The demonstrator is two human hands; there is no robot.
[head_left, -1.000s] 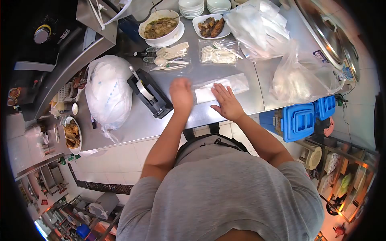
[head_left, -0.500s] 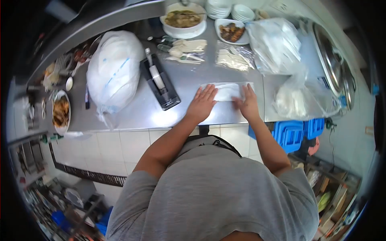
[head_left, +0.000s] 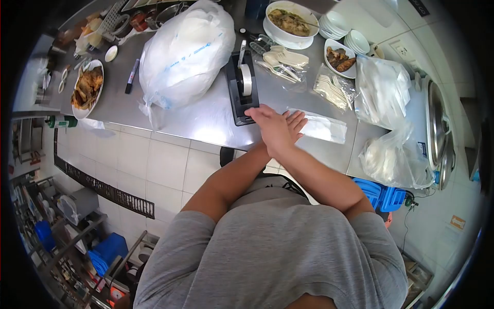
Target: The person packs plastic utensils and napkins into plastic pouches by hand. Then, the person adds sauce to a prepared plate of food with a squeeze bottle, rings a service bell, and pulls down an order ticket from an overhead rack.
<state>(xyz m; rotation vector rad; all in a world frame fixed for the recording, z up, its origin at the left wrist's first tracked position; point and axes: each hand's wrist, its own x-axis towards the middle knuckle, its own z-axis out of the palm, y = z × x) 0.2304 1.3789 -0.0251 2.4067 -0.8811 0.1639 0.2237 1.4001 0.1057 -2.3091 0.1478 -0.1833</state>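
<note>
My right hand (head_left: pixel 275 129) crosses over my left wrist, its fingers stretched to the near corner of a black tape dispenser (head_left: pixel 239 110) that carries a roll of clear tape (head_left: pixel 246 81). Whether they touch it, I cannot tell. Under it, my left hand (head_left: pixel 296 122) shows spread fingers lying flat on the left end of a flat white packet (head_left: pixel 325 127) in clear plastic. The right arm hides part of the left hand. Behind the packet lie plastic bags of pale disposable spoons (head_left: pixel 288 57) and forks (head_left: pixel 332 91).
A large stuffed white plastic bag (head_left: pixel 182 56) stands left of the dispenser, with a marker (head_left: pixel 132 76) and a plate of cooked meat (head_left: pixel 87 88) beyond. At the back are a bowl of food (head_left: pixel 290 22), stacked bowls (head_left: pixel 334 24) and more plastic bags (head_left: pixel 383 92).
My right hand has left the packet's right side and crossed leftward over my left wrist to the tape dispenser. My left hand stays at the packet. The camera view has shifted.
</note>
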